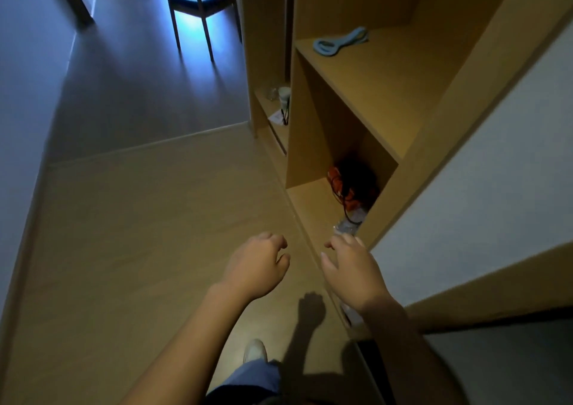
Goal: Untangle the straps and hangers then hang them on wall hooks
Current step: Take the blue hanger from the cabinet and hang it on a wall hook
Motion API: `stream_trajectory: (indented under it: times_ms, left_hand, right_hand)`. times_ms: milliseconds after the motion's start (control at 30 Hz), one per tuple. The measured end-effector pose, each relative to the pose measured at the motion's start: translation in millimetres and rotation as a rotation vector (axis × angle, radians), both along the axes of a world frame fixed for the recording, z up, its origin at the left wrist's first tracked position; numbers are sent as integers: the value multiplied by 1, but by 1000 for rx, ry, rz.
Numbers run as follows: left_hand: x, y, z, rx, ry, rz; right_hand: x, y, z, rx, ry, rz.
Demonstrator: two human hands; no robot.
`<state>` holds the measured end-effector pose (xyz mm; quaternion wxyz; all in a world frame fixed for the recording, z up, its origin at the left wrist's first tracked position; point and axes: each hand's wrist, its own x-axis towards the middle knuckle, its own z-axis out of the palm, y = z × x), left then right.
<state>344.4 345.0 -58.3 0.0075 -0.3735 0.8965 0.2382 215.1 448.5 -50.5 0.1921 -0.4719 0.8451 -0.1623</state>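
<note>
A tangled heap of orange and black straps and cords (350,187) lies in the dim bottom compartment of a wooden shelf unit (372,100), with some clear plastic in front of it. A light blue looped strap (338,42) rests on the shelf above. My left hand (257,265) hovers over the floor with loosely curled fingers and holds nothing. My right hand (350,268) reaches toward the bottom compartment, fingers relaxed and spread, just short of the clear plastic. No wall hooks are in view.
A dark chair (198,4) stands at the far end of the hallway floor (139,234). A narrow side shelf (276,110) holds a white cup and small items. A white wall panel (496,187) is on the right. My shoe (255,350) shows below.
</note>
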Motion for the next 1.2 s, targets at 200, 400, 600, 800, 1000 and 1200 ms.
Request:
stream_trajectory:
  times_ms: [200,400,600,800,1000,1200]
  left_hand:
    - [-36,-91,21,-38,65,-108]
    - [-74,-156,21,-17,74,-155]
    - [-134,-224,23,-18,84,-189]
    - [-216,-281,40,-49,106,-271]
    - [-285,-335,54,-97,149,-276]
    - [-348,-377,63,-23,66,-336]
  right_hand:
    - [-28,-91,11,-9,29,-81]
    - [-61,-150,5,-102,110,-58]
    - [-114,-212,13,-247,136,-223]
    - [-184,-271,34,-254,138,-251]
    - [-238,-317,41,-254,117,-266]
    - [-273,-350,43,-291,79,-283]
